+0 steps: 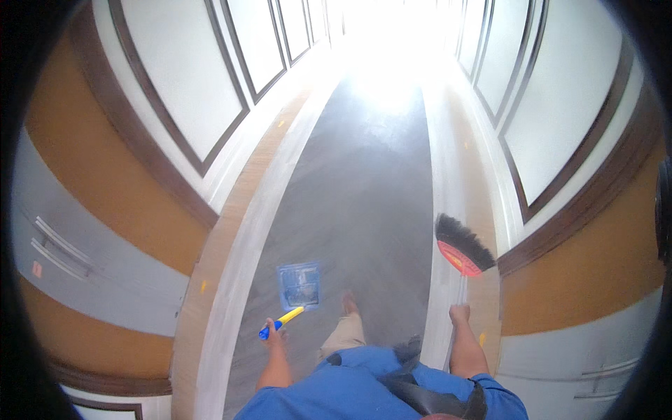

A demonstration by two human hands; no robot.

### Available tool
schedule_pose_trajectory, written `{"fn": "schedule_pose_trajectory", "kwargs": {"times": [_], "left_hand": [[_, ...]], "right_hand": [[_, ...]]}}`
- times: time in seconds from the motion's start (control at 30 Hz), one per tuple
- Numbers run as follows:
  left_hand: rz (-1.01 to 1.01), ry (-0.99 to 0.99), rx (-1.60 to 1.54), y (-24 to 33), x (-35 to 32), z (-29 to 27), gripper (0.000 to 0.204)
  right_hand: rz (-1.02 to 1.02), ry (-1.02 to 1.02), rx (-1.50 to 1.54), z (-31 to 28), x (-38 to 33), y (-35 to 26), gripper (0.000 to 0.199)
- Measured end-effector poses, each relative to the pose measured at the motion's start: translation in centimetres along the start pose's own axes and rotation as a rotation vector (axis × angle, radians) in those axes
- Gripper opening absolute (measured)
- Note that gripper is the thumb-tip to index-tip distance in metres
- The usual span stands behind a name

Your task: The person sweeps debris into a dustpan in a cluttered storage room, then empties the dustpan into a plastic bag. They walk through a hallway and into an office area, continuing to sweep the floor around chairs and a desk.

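My left hand (274, 333) is closed round the blue end of a yellow and blue handle, which belongs to a blue dustpan (299, 283). The pan hangs or rests just ahead of that hand, over the dark strip of floor; whether it touches the floor I cannot tell. On the other side, my right hand (459, 314) grips the pale handle of a broom (463, 253). Its red head points away from me, with black bristles fanned out over the pale floor border on the right. The two tools are well apart.
A corridor runs ahead, its dark grey floor (357, 182) edged by pale and wood-toned bands, into bright glare. White panelled walls with brown trim line both sides. Grey double doors with long handles (63, 246) stand at the left; another grey door (588, 371) is at the right.
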State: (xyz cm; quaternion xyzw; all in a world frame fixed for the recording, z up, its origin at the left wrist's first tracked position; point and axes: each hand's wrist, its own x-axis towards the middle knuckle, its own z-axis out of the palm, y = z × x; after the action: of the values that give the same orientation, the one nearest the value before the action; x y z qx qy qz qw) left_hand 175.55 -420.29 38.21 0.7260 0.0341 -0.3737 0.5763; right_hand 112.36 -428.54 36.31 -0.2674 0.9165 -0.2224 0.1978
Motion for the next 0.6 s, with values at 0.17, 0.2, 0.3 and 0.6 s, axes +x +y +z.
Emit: {"fn": "schedule_pose_trajectory", "kwargs": {"times": [0.17, 0.2, 0.3, 0.6], "left_hand": [[-0.213, 0.207, 0.077, -0.1, 5.9, 11.9, 0.071], [-0.214, 0.166, 0.055, -0.4, 6.8, 14.2, 0.073], [-0.198, 0.201, 0.088, -0.2, 8.0, 21.7, 0.079], [-0.163, 0.013, 0.399, 13.4, 19.1, 49.1, 0.075]], "right_hand": [[0.172, -0.335, 0.075, 3.3, 10.5, -9.9, 0.022], [0.151, -0.389, 0.127, 3.8, 12.6, -9.4, 0.022], [0.365, -0.466, 0.179, 5.8, 15.8, -3.5, 0.022], [0.392, -0.46, -0.454, 13.6, 21.9, -7.6, 0.037]]}}
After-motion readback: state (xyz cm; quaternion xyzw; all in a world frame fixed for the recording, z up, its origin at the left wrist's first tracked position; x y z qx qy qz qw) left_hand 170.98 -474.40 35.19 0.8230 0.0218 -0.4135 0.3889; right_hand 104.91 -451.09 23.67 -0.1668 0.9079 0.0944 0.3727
